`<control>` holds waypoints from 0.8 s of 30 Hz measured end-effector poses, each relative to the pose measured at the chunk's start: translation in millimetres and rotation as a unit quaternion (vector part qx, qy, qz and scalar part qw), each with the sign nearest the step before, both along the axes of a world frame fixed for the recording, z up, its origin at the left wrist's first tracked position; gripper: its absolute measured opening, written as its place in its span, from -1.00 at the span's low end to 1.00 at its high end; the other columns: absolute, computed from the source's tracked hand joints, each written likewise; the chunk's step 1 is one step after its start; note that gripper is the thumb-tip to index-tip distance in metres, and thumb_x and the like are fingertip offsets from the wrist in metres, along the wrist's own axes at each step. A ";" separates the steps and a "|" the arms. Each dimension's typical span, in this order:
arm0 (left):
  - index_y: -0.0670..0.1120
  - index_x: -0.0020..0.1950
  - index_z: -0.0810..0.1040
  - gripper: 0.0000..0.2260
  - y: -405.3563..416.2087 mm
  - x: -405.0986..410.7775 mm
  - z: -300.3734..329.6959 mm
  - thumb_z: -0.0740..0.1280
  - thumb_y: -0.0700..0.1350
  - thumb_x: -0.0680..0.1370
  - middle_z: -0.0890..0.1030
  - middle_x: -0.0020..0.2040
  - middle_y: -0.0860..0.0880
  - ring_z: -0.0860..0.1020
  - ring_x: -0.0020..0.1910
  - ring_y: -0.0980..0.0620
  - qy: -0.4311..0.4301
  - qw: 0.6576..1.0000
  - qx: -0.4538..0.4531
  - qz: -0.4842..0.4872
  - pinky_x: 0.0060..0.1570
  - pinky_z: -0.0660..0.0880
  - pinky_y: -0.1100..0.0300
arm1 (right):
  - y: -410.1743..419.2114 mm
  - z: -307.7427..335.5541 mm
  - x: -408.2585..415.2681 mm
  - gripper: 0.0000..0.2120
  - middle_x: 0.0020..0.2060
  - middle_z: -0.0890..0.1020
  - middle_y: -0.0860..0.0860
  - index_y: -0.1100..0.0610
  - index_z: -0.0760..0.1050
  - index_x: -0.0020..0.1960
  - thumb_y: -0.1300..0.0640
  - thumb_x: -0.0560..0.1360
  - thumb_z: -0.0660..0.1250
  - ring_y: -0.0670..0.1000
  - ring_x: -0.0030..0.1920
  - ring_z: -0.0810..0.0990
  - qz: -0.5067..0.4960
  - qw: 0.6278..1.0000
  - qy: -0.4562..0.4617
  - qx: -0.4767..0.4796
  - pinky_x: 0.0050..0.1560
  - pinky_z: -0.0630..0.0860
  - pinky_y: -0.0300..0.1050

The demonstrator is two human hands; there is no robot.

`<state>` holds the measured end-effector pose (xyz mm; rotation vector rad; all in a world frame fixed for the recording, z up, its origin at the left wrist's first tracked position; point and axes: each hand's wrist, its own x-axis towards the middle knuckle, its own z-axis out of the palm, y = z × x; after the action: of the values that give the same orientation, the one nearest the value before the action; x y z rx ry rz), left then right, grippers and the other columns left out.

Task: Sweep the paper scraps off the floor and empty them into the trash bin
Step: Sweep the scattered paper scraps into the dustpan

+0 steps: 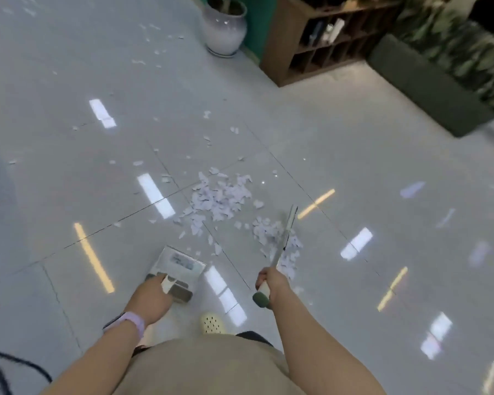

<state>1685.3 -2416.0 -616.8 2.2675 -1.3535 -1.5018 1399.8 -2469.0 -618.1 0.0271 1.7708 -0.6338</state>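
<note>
White paper scraps (222, 196) lie in a loose pile on the glossy grey tile floor, with a smaller heap (265, 230) to its right and scattered bits reaching toward the far left. My left hand (152, 295) grips the handle of a grey dustpan (180, 265) that rests on the floor just short of the pile, with a few scraps inside. My right hand (268, 280) holds the white-and-green handle of a small broom (285, 232), whose head sits over the right heap. No trash bin is in view.
A white ceramic plant pot (224, 28) stands at the back, beside a brown wooden shelf unit (320, 44). A dark planter box with foliage (439, 81) runs along the right. Black cables (0, 366) lie at the left edge. My shoe (211, 323) is below the dustpan.
</note>
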 end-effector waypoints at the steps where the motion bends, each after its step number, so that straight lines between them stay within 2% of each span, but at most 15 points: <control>1: 0.04 0.14 0.59 -0.71 -8.8 4.1 0.1 0.27 -0.23 0.49 0.66 0.02 -0.05 0.58 -0.07 -0.08 0.007 1.000 -0.013 -0.003 -0.11 0.48 0.16 | 10.7 2.9 -1.6 -0.85 -0.52 0.42 0.06 0.24 0.42 -0.19 0.35 0.55 0.19 -0.03 -0.56 0.38 -0.047 0.999 -0.003 -0.007 -0.66 0.32 -0.33; 3: 0.00 0.07 0.59 -0.76 -25.1 11.6 3.6 0.27 -0.27 0.51 0.64 -0.09 -0.04 0.55 -0.16 -0.05 0.020 0.999 -0.035 -0.020 -0.23 0.43 0.17 | 35.8 8.7 2.0 -0.85 -0.50 0.39 0.05 0.23 0.41 -0.18 0.37 0.55 0.20 -0.05 -0.63 0.34 -0.116 0.993 -0.004 -0.017 -0.63 0.32 -0.30; 5: -0.02 0.00 0.60 -0.81 -38.2 14.0 6.6 0.27 -0.27 0.51 0.62 -0.19 -0.04 0.53 -0.24 -0.05 0.035 0.997 -0.054 -0.037 -0.31 0.39 0.18 | 62.5 14.2 12.1 -0.90 -0.51 0.40 0.06 0.25 0.42 -0.18 0.36 0.51 0.24 -0.03 -0.59 0.35 -0.153 0.988 0.001 -0.018 -0.60 0.34 -0.24; 8: -0.02 0.01 0.59 -0.82 -44.9 10.3 5.4 0.30 -0.26 0.52 0.64 -0.17 -0.08 0.57 -0.20 -0.13 0.064 0.993 -0.082 -0.061 -0.28 0.41 0.15 | 96.2 21.1 26.3 -0.89 -0.54 0.43 0.07 0.26 0.45 -0.24 0.33 0.46 0.28 0.01 -0.54 0.36 -0.181 0.983 0.029 -0.013 -0.53 0.36 -0.15; 14: -0.02 0.03 0.57 -0.84 -35.5 -18.6 5.1 0.28 -0.24 0.54 0.60 -0.22 -0.06 0.54 -0.22 -0.17 0.099 0.982 -0.115 -0.112 -0.30 0.38 0.15 | 148.2 38.7 19.6 -0.96 -0.48 0.43 0.09 0.31 0.46 -0.12 0.39 0.50 0.26 -0.01 -0.57 0.35 -0.286 0.957 0.056 -0.018 -0.62 0.33 -0.26; 20: -0.14 -0.13 0.55 -0.88 -33.9 -64.1 9.1 0.26 -0.31 0.51 0.53 -0.32 -0.12 0.45 -0.33 -0.16 0.107 0.979 -0.130 -0.117 -0.34 0.33 0.16 | 186.5 32.0 -21.0 -0.94 -0.44 0.41 0.07 0.28 0.44 -0.05 0.40 0.51 0.25 -0.04 -0.61 0.35 -0.360 0.932 0.040 -0.023 -0.61 0.34 -0.30; 24: -0.07 -0.07 0.56 -0.84 -26.3 -102.7 16.7 0.26 -0.31 0.52 0.56 -0.29 -0.08 0.47 -0.33 -0.07 0.108 0.970 -0.149 -0.162 -0.36 0.35 0.21 | 202.8 19.0 -63.8 -0.90 -0.51 0.39 0.03 0.22 0.39 -0.11 0.37 0.54 0.22 -0.07 -0.67 0.35 -0.379 0.925 0.007 -0.017 -0.62 0.35 -0.31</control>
<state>1582.6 -2442.3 -600.1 1.7144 -1.8025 -1.4575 1336.0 -2266.2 -599.1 0.7127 1.7379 -1.2144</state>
